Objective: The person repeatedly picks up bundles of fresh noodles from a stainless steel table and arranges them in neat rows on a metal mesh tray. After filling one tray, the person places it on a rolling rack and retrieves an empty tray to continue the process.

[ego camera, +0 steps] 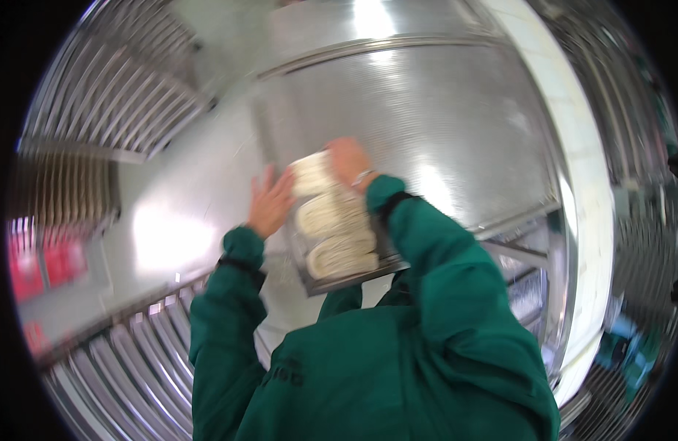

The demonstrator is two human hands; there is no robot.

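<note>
Several pale bundles of strands, apparently noodles (339, 212), lie in a row on a metal tray (347, 281) in front of my body. My left hand (271, 201) has its fingers spread, the fingertips at the left end of the farthest bundle (311, 173). Over the right end of that same bundle curls my right hand (348, 161), with a metal band at its wrist. Its fingertips are hidden and blurred, so I cannot tell whether they grip the bundle. Both arms are in green sleeves with dark cuffs.
Beyond the tray spreads a stainless steel worktop (454, 110) with a raised rim. A pale ledge (578, 165) runs along its right side. Slatted metal racks (113, 82) stand at the far left, and another rack (135, 353) is close at my lower left.
</note>
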